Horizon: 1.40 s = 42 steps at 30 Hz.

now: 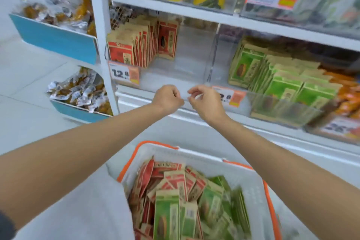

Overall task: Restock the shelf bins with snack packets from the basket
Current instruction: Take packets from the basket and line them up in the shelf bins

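Red packets (142,45) fill only the clear bin's (187,68) left end; the basket (250,191) is heaped, so most restocking likely remains. Left hand (167,99) and right hand (207,102) curl their fingers at the bin's front edge, grip unclear.

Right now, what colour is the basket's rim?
Orange rim on a white basket, clearest in the head view.

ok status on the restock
left hand, right hand curled at clear bin front edge, no packets held. red packets fill left half only. basket loaded. nothing blocking.
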Motion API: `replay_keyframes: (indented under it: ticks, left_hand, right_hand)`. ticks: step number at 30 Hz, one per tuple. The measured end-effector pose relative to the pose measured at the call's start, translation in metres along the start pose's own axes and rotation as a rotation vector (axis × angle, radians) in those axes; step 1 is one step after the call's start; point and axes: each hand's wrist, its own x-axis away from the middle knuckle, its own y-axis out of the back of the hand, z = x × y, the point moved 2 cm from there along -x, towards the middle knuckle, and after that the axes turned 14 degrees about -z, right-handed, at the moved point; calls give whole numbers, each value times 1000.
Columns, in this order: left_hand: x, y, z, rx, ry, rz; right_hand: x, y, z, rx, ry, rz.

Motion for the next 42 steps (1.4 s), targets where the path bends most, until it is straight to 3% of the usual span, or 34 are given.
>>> replay_keyframes:
  ticks: [8, 11, 13, 18, 25, 32, 36, 42]
  left_hand:
    - [68, -69, 92, -250, 77, 589]
    - [73, -74, 102, -382, 13, 667]
    - [77, -77, 100, -408, -7, 718]
    - [85, -83, 104, -455, -48, 755]
    - [94, -84, 98, -432, -29, 808]
    - [92, -83, 90, -282, 56, 714]
    - [90, -78, 78, -122, 209, 726]
    - [92, -74, 66, 48, 291, 806]
  right_hand:
    - [137, 29, -129, 232, -280, 561]
    - [173, 23, -159, 369, -420, 788]
    - [191, 8, -160, 320, -462, 916]
    - [227, -22, -163, 180, -533, 1007]
    - [210, -27, -158, 307, -469, 907]
    - [106, 12, -116, 191, -362, 544]
    - [77, 41, -105, -14, -589, 333]
    - [64, 67, -97, -356, -947, 206]
